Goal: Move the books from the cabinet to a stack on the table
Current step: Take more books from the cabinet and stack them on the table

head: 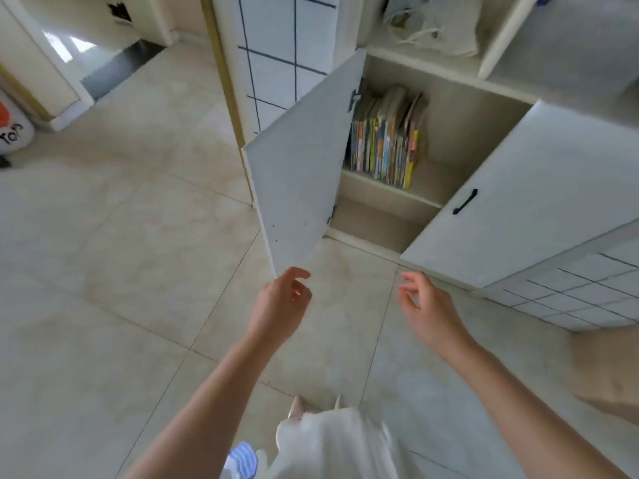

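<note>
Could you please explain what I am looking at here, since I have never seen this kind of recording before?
This is a single picture from a camera worn on a person's head, looking forward and down. The two bare arms are that person's own: the left hand and the right hand reach forward with loosely curled fingers and hold nothing. Ahead is a low cabinet with its left door swung open. On its upper shelf stand colourful books, leaning together. No table shows in this view; the floor is tiled.

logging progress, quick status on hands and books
Left hand and right hand open, empty, short of cabinet. Books upright on shelf. Left door open, nothing in the way.
</note>
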Demonstrator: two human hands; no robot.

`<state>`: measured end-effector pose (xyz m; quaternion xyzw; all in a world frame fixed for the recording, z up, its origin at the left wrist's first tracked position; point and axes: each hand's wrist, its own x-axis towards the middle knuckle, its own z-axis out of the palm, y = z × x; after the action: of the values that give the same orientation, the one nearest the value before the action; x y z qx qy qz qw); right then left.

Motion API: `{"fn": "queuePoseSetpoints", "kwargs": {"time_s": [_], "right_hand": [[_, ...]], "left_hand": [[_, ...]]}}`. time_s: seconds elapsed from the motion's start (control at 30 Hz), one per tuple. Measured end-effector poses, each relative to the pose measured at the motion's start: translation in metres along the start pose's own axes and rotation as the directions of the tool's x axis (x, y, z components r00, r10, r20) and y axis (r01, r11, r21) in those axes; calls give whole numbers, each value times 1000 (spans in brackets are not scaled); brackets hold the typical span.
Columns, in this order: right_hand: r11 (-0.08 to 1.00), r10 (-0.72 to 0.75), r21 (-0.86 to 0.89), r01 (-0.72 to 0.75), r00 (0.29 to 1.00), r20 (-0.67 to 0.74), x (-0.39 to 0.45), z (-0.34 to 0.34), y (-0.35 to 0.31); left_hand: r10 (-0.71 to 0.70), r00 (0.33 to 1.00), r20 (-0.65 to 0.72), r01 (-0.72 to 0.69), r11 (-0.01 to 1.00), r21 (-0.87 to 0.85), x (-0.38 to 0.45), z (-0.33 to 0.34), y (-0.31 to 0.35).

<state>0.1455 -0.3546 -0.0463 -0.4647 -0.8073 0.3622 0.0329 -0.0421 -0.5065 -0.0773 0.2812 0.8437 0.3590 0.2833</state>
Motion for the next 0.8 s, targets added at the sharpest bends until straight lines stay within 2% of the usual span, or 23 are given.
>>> {"fn": "queuePoseSetpoints", "kwargs": {"time_s": [0.13,0.3,0.4,0.67,0.8], "right_hand": [[993,90,85,-83,992,-84,31,-21,14],[964,181,214,-156,978,-102,82,-51,36],[961,192,225,-163,975,-111,125,-73,50],[977,173,134,-165,983,-55,280,-125,72],[974,167,163,-160,985,-33,352,-131,69]], "left_hand": [[94,993,74,-97,995,36,59,21,42],[169,972,161,-182,981,70,126,54,85],[195,968,161,-208,976,70,166,75,111],[65,985,158,-76,995,63,294,131,162],[43,986,159,-54,996,67,356,153,171]]}}
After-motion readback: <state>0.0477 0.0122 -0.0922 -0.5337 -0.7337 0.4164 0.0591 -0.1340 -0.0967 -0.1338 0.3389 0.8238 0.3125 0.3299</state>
